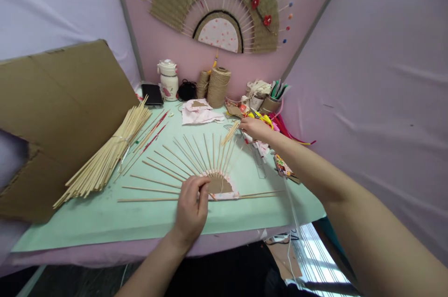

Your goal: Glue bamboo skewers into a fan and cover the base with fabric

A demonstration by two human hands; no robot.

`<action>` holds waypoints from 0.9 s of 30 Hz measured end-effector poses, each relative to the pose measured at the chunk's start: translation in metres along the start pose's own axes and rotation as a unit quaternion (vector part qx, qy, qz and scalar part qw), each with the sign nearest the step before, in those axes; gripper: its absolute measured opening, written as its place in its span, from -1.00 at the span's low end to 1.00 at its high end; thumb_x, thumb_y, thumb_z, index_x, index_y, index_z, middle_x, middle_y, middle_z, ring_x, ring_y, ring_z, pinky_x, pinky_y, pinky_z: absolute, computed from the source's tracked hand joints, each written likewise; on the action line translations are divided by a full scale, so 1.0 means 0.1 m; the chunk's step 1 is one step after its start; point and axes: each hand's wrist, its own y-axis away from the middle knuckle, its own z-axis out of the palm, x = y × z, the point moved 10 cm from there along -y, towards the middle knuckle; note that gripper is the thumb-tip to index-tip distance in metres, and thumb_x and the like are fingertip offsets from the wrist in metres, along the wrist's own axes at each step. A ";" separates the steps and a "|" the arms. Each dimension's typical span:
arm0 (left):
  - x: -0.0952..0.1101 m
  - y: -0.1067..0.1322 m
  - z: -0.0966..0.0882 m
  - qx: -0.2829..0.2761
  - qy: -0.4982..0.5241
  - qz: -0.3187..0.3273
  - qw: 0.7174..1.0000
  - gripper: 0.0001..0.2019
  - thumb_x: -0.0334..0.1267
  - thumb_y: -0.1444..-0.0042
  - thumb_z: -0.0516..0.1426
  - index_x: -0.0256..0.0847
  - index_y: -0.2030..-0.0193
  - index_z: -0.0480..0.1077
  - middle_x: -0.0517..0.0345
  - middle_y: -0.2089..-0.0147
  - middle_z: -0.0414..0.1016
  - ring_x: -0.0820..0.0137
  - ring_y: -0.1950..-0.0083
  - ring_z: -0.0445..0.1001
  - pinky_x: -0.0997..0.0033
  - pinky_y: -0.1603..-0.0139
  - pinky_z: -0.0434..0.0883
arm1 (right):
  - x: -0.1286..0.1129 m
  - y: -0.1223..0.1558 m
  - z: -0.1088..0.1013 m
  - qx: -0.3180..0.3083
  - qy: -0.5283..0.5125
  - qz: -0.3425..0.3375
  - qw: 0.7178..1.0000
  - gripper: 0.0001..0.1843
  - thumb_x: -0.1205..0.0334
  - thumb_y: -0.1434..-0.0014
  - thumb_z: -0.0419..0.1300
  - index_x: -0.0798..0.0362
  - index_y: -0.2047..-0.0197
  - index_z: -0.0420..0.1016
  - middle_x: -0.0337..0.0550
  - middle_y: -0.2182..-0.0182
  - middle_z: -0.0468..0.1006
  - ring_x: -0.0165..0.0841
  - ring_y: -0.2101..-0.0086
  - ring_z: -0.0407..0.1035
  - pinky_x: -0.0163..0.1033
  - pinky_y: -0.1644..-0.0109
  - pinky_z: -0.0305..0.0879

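On the table before me lies a fan frame (220, 185), a half-circle of cardboard edged with pink printed cloth, with thin wooden sticks fanning out from it. My left hand (192, 203) rests over its left end, fingers curled and thumb close to the index finger; what they pinch, if anything, is hidden. Beyond the frame, to the right, my right hand (255, 128) is stretched out with its fingers closed at the end of a small bunch of short wooden sticks (230, 133). Yellow-handled scissors (263, 118) lie just past that hand.
A tied bundle of long sticks (105, 164) leans by a large cardboard sheet (66, 115) at left. At the back stand a white bottle (169, 83), twine spools (219, 88) and a tool cup (271, 103). A finished fan (217, 3) hangs on the pink wall.
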 end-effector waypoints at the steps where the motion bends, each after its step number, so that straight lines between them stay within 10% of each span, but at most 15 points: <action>1: 0.00 0.00 0.00 -0.001 0.001 0.000 1.000 -0.88 -0.37 -0.27 0.03 -0.14 0.15 0.38 0.11 0.24 0.50 0.33 0.16 0.48 0.32 0.12 0.42 | 0.00 -0.11 0.08 -0.008 0.004 -0.012 1.000 -0.75 0.38 -0.31 0.03 0.13 0.15 0.55 0.07 0.15 0.52 -0.24 0.12 0.35 -0.25 0.14 0.15; 8: -0.01 0.03 0.01 -0.007 0.008 -0.002 1.000 -0.88 -0.38 -0.26 0.04 -0.13 0.13 0.37 0.10 0.25 0.49 0.32 0.17 0.47 0.30 0.12 0.41 | -0.05 -0.36 0.30 -0.045 0.043 -0.073 0.995 -0.73 0.34 -0.35 0.00 0.15 0.19 0.54 0.08 0.20 0.54 -0.24 0.13 0.33 -0.24 0.16 0.12; 16: 0.02 0.01 0.02 -0.014 0.009 0.002 1.000 -0.87 -0.40 -0.26 0.04 -0.15 0.14 0.37 0.11 0.25 0.50 0.33 0.17 0.47 0.33 0.13 0.39 | 0.19 0.05 -0.23 0.022 0.069 0.028 0.997 -0.69 0.34 -0.34 -0.07 0.22 0.10 0.49 0.17 0.24 0.54 -0.15 0.21 0.35 -0.13 0.17 0.12; 21: 0.08 0.01 0.09 -0.040 -0.020 0.031 0.999 -0.85 -0.41 -0.27 0.04 -0.16 0.10 0.38 0.10 0.22 0.52 0.33 0.15 0.46 0.30 0.09 0.35 | -0.49 0.75 -0.39 0.061 -0.054 -0.051 0.995 -0.62 0.28 -0.38 -0.15 0.06 0.03 0.49 0.05 0.12 0.56 -0.19 0.10 0.36 -0.17 0.11 0.20; 27: 0.13 0.03 0.38 -0.158 -0.082 0.053 0.983 -0.79 -0.43 -0.27 0.02 -0.18 0.07 0.44 0.12 0.22 0.55 0.33 0.15 0.47 0.28 0.08 0.28 | -1.04 1.21 -0.10 0.026 -0.067 -0.122 0.990 -0.61 0.36 -0.38 -0.15 0.04 0.03 0.49 0.01 0.07 0.55 -0.24 0.10 0.36 -0.21 0.22 0.24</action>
